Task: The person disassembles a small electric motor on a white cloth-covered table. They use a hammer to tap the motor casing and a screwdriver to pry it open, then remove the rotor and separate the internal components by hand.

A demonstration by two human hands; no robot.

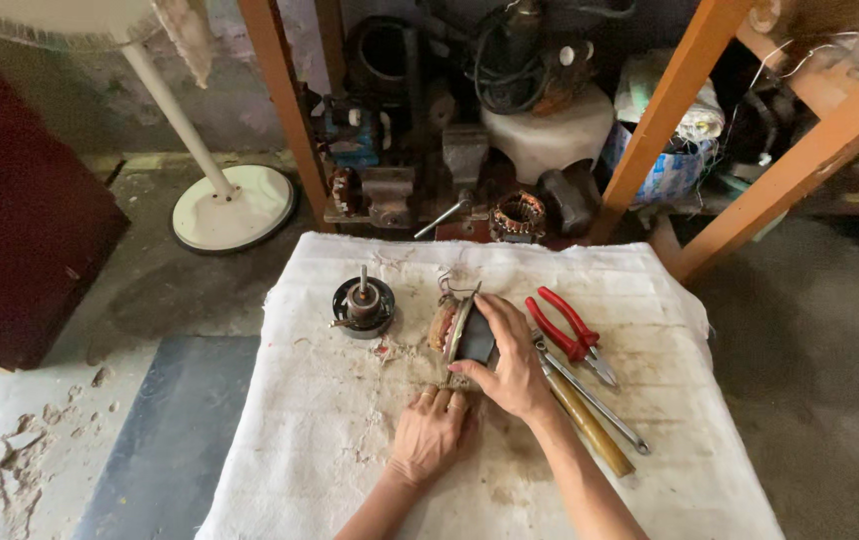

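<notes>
A small motor stator (458, 326) with copper windings and a dark metal frame stands on edge on a stained white cloth (330, 440). My right hand (512, 362) grips its right side, fingers curled over the top. My left hand (432, 432) lies palm down on the cloth just below the stator, fingertips at its base. A black rotor (363, 304) with an upright shaft sits to the left of the stator.
Red-handled pliers (568, 328), a wooden-handled tool (586, 418) and a thin metal tool (600, 400) lie right of my hand. Orange wooden frame legs (662, 118), a vise (388, 196), another stator (518, 215) and clutter stand behind. A fan base (232, 206) is at left.
</notes>
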